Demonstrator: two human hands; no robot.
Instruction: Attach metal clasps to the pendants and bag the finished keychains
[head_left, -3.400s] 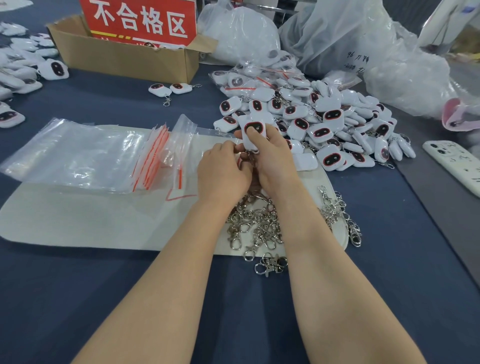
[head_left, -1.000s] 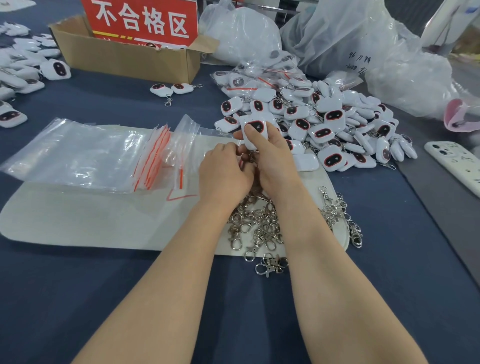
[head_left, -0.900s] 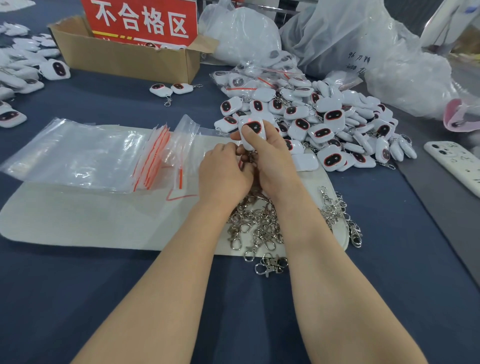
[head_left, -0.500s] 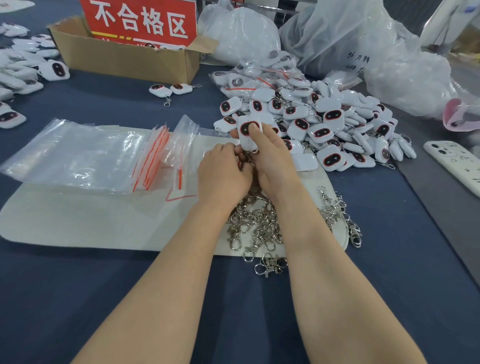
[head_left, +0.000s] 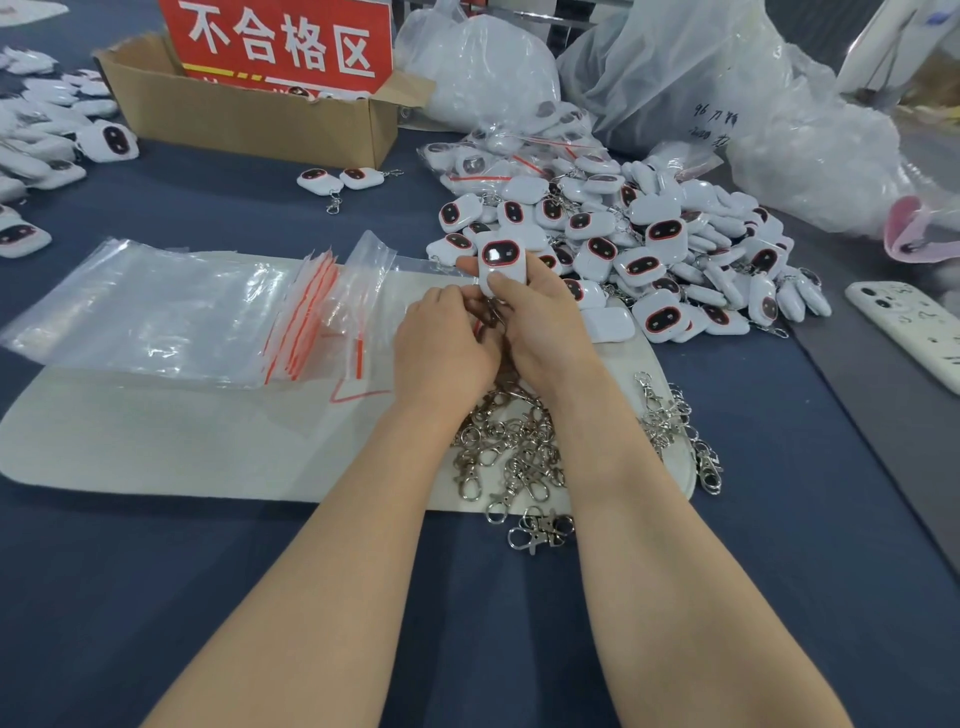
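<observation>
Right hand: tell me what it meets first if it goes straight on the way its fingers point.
Probably the pendant pile: the right hand, gripping a pendant, points away and slightly left at the pile's near edge. Height above it is unclear.

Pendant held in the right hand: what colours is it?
The pendant is white, with a black oval face ringed in red; the head view shows it best.

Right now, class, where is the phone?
In the head view, the phone lies at the far right edge of the picture, just right of the pendant pile.
</observation>
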